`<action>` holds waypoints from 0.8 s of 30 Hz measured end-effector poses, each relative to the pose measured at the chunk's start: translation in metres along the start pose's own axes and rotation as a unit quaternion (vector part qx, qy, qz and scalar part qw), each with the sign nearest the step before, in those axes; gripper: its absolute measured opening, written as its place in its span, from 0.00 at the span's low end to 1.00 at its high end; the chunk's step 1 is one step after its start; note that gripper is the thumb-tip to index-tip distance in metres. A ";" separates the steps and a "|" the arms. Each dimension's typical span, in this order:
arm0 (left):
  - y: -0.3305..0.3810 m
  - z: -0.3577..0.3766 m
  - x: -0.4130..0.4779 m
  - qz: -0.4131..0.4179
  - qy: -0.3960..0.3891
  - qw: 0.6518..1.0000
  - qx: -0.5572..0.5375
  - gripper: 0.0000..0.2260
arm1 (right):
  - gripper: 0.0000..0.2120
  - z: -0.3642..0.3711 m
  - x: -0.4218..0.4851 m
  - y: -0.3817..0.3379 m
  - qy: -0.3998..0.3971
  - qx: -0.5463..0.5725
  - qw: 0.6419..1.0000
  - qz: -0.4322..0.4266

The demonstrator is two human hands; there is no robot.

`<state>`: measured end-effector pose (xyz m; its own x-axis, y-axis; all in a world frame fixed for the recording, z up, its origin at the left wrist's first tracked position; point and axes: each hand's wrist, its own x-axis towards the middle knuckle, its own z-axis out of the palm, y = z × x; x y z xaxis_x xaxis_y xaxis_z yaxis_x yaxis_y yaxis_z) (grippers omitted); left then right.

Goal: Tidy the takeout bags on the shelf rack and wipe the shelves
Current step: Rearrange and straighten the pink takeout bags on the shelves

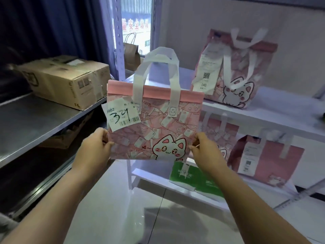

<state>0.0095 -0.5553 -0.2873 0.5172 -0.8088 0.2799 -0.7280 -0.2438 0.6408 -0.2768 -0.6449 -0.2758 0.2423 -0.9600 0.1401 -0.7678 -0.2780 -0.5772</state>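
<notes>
both hands are up in front of me. the left hand [95,147] sits at 9 o'clock of the pink cat bag [154,131], fingers curled round its left edge. the right hand [204,148], at 3 o'clock, pinches the right edge. the bag hangs upright in the air between them, off any shelf. its white handles [156,67] stand up at 12 o'clock, and a label [121,117] marked 34 is stuck near its 10 o'clock corner.

just behind the right hand, at 4 o'clock, a green bag [190,175] sits low in the white shelf rack [263,117], with another pink bag [267,155] beside it. further back at 1 o'clock, a second cat bag [233,73] stands on the upper shelf. at 10 o'clock a cardboard box [66,80] rests on a grey metal shelf [35,124]. farthest off, at 12 o'clock, there's a brown paper bag [131,53].
</notes>
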 end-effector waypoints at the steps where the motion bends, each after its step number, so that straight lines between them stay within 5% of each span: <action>1: 0.007 -0.007 0.005 0.007 0.008 1.000 -0.003 0.07 | 0.06 -0.007 0.004 -0.007 0.010 0.007 1.000 -0.009; 11: 0.060 -0.050 0.092 0.107 0.086 0.990 -0.044 0.07 | 0.07 -0.062 0.073 -0.061 0.121 0.027 0.990 -0.069; 24: 0.068 -0.019 0.231 0.129 0.038 0.990 -0.040 0.06 | 0.07 -0.055 0.186 -0.082 0.192 0.012 0.981 -0.034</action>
<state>0.0880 -0.7490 -0.1652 0.3535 -0.7957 0.4918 -0.8036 0.0108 0.5951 -0.2014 -0.8025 -0.1577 0.0468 -0.8819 0.4691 -0.7430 -0.3447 -0.5738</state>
